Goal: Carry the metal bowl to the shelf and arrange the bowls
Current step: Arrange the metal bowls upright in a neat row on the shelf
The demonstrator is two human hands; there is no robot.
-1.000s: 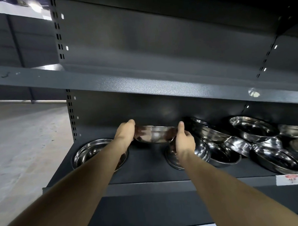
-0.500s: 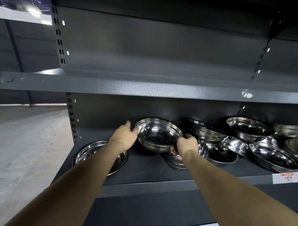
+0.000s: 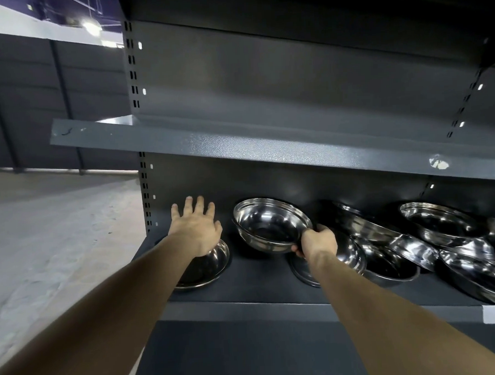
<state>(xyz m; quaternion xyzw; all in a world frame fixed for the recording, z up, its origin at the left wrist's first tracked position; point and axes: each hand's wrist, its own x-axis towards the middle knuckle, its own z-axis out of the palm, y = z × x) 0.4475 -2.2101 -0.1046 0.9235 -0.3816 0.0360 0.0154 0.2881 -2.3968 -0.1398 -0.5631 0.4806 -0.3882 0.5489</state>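
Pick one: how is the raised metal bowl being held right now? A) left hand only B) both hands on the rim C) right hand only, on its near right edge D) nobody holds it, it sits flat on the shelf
C: the right hand grips the near right edge of the metal bowl, which is tilted and raised off the shelf, while the left hand is open with spread fingers, clear of it.

A pale, rough concrete floor (image 3: 52, 230) spreads out toward 9 o'clock. Beyond it, at 10 o'clock, runs a dark panelled wall (image 3: 38, 105) on thin legs. Above that wall, near 11 o'clock, a bright ceiling lamp (image 3: 90, 25) glares against a purple-tinted ceiling.
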